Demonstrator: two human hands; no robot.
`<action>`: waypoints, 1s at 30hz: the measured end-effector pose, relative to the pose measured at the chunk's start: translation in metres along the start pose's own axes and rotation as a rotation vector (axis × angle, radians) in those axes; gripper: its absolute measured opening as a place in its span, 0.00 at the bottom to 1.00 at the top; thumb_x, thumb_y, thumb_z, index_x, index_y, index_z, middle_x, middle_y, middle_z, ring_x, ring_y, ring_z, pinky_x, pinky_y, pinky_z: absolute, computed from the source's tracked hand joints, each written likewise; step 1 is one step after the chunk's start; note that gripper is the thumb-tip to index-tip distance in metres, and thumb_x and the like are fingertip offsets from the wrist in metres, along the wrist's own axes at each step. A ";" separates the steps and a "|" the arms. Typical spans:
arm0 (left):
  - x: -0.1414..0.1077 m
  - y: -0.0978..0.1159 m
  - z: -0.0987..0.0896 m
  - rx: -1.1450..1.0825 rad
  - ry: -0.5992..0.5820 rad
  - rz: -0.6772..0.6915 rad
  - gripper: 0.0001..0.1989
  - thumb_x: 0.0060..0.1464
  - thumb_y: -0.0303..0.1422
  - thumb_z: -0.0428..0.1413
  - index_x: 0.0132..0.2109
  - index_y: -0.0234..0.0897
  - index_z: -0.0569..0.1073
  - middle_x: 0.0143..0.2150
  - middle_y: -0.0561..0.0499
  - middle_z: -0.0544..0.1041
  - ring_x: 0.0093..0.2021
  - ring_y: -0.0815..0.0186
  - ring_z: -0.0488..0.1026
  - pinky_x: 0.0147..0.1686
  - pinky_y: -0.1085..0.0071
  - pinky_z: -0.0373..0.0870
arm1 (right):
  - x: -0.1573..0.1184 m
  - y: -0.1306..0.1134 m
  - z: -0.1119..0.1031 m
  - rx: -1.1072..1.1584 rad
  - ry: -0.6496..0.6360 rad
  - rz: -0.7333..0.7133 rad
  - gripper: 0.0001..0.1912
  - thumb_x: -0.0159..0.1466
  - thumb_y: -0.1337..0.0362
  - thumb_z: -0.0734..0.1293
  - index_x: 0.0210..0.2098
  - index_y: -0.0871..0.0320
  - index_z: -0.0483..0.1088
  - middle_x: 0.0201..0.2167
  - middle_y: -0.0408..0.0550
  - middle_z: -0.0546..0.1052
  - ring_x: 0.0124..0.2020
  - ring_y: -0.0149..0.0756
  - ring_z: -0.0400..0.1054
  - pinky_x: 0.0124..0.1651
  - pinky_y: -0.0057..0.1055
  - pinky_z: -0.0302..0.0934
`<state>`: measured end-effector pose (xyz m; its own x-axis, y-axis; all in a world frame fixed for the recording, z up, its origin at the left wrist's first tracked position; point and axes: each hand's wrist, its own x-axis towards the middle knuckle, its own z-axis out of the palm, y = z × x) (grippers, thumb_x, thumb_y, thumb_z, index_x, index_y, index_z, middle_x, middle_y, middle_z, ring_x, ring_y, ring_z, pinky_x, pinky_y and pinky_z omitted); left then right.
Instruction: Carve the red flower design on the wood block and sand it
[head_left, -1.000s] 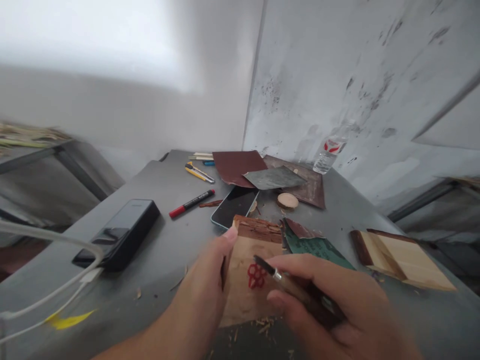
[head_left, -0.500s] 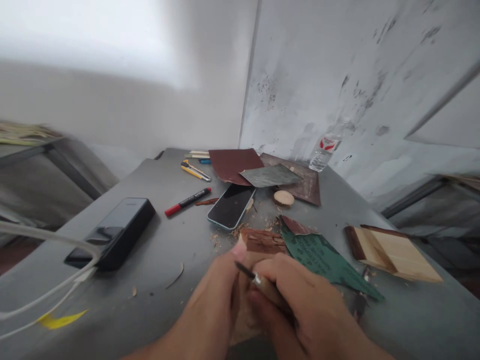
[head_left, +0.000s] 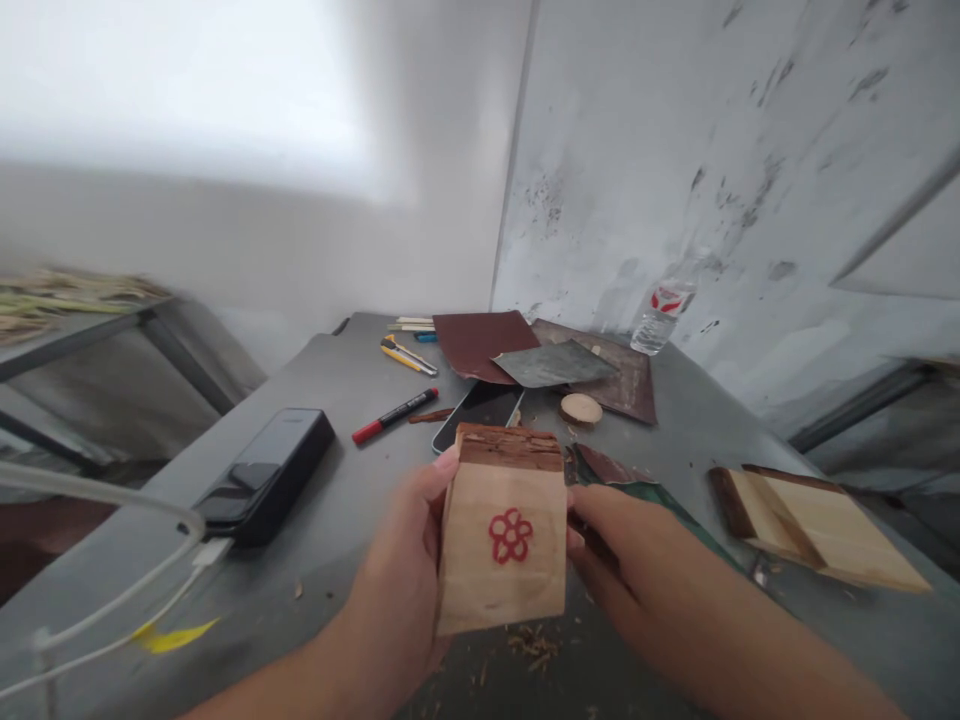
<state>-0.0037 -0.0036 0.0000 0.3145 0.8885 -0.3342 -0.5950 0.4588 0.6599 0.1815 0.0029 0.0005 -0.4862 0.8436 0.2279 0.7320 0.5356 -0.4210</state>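
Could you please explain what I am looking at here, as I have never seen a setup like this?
Of course. There is no machine: these are a person's bare hands, seen from a camera worn on the head, looking forward and down.

The left hand grips the left side of a wooden block with a red flower on its face. The right hand is at its right edge; whether it holds anything else is hidden.

On the grey table, a black device lies to the left. Beyond the hands are a marker, a cutter, a phone, a wood slice and some sheets. A bottle is near the wall, more wood lies to the right, and shavings lie below the block.
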 end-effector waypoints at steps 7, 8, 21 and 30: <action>0.001 -0.001 -0.004 0.097 -0.017 -0.013 0.28 0.60 0.45 0.42 0.56 0.34 0.74 0.37 0.40 0.84 0.41 0.45 0.82 0.38 0.52 0.78 | 0.008 0.061 0.005 -0.343 -0.016 0.123 0.26 0.60 0.63 0.73 0.57 0.62 0.72 0.59 0.66 0.72 0.62 0.65 0.63 0.62 0.62 0.58; 0.002 -0.002 -0.006 0.103 -0.020 -0.013 0.28 0.60 0.45 0.42 0.56 0.34 0.74 0.36 0.40 0.83 0.40 0.45 0.82 0.38 0.52 0.78 | 0.009 0.071 0.006 -0.357 -0.032 0.148 0.26 0.60 0.63 0.74 0.57 0.61 0.72 0.55 0.65 0.75 0.58 0.63 0.67 0.59 0.61 0.62; 0.002 -0.005 -0.005 0.023 -0.055 -0.015 0.22 0.61 0.40 0.45 0.51 0.36 0.79 0.31 0.42 0.83 0.36 0.50 0.82 0.36 0.58 0.77 | 0.018 0.068 -0.007 -0.311 0.034 0.263 0.14 0.66 0.61 0.66 0.50 0.56 0.69 0.45 0.55 0.77 0.44 0.49 0.75 0.45 0.41 0.68; 0.009 -0.011 -0.009 -0.004 -0.017 -0.040 0.23 0.65 0.43 0.43 0.46 0.37 0.80 0.28 0.45 0.81 0.31 0.55 0.80 0.34 0.62 0.75 | 0.007 0.023 -0.031 0.014 0.259 0.212 0.13 0.73 0.53 0.60 0.53 0.49 0.65 0.41 0.46 0.78 0.39 0.41 0.74 0.40 0.35 0.65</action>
<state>-0.0009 -0.0009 -0.0159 0.3501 0.8694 -0.3487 -0.5851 0.4937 0.6434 0.2095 0.0218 0.0194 -0.1849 0.9188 0.3486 0.7966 0.3479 -0.4943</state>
